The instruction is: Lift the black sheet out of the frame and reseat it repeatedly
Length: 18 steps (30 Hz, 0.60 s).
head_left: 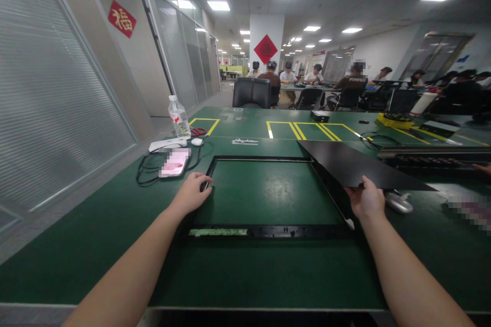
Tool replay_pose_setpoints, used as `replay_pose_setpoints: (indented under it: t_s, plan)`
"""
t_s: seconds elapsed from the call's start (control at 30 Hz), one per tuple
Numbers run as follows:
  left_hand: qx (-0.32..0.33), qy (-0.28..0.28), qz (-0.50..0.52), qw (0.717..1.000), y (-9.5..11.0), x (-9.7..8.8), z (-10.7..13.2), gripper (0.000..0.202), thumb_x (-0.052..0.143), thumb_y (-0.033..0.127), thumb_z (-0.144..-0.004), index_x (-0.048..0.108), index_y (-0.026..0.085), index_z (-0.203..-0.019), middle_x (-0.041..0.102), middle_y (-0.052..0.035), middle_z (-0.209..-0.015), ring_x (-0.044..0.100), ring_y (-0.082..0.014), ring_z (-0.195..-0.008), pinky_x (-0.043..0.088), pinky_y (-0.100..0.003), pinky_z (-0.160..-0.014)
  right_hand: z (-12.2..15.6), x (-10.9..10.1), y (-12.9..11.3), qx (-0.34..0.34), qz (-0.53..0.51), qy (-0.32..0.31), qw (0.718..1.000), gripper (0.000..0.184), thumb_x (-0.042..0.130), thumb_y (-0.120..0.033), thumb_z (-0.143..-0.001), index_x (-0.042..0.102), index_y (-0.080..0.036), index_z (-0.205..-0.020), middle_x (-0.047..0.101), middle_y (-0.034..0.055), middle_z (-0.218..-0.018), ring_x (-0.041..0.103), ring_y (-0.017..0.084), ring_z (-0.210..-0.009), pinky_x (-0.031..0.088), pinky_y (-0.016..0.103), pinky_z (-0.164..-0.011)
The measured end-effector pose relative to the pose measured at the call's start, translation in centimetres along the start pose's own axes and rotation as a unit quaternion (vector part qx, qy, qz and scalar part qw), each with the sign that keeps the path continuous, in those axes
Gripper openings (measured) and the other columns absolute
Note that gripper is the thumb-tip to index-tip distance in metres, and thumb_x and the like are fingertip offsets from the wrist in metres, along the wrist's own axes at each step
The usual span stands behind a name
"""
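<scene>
A black rectangular frame (264, 159) lies flat on the green table (95, 245), with a green circuit strip (218, 232) along its near edge. My left hand (192, 193) rests closed on the frame's left side. My right hand (367, 200) grips the near edge of a black flat panel (353, 163), which is lifted and tilted over the frame's right side.
A water bottle (178, 117), red scissors (198, 131), a white mouse (197, 141), a white device (168, 144) and black cable (148, 171) sit at the left. A silver object (399, 203) lies right of my hand. A long black rail (433, 156) lies at right. People sit at tables behind.
</scene>
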<state>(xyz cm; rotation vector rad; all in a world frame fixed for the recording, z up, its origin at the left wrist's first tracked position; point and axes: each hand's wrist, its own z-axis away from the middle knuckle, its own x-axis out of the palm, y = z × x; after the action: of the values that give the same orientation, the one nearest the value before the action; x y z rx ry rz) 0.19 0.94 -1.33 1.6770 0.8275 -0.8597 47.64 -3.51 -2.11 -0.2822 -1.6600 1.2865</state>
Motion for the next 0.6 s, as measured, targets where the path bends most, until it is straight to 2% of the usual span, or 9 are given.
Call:
replay_pose_setpoints:
  t_s: [0.2, 0.47, 0.6]
  plan:
    - [0.005, 0.009, 0.011, 1.0, -0.13, 0.1, 0.01, 0.031, 0.058, 0.036, -0.075, 0.073, 0.019, -0.097, 0.059, -0.0119, -0.114, 0.062, -0.0296, -0.107, 0.048, -0.043, -0.098, -0.37, -0.21, 0.2, 0.013, -0.012, -0.007, 1.0, 0.026, 0.059, -0.014, -0.072, 0.052, -0.023, -0.096, 0.064, -0.0018, -0.092, 0.064, 0.015, -0.077, 0.06, 0.036, -0.064]
    - [0.013, 0.002, 0.002, 1.0, -0.2, 0.23, 0.02, 0.033, 0.057, 0.036, -0.077, 0.072, 0.017, -0.099, 0.058, -0.0137, -0.116, 0.061, -0.0313, -0.11, 0.046, -0.045, -0.101, -0.3, -0.1, 0.0, 0.027, -0.002, 0.002, 1.0, 0.024, 0.058, -0.012, -0.075, 0.053, -0.023, -0.096, 0.064, -0.0035, -0.085, 0.064, 0.013, -0.07, 0.059, 0.031, -0.059]
    - [0.009, -0.003, 0.001, 1.0, -0.11, 0.09, 0.03, 0.034, 0.056, 0.036, -0.078, 0.072, 0.016, -0.1, 0.058, -0.0142, -0.117, 0.06, -0.0312, -0.111, 0.045, -0.044, -0.102, -0.13, -0.01, -0.29, 0.052, -0.022, -0.025, 0.998, 0.023, 0.06, -0.01, -0.073, 0.056, -0.021, -0.094, 0.065, -0.0011, -0.084, 0.065, 0.014, -0.069, 0.057, 0.026, -0.055]
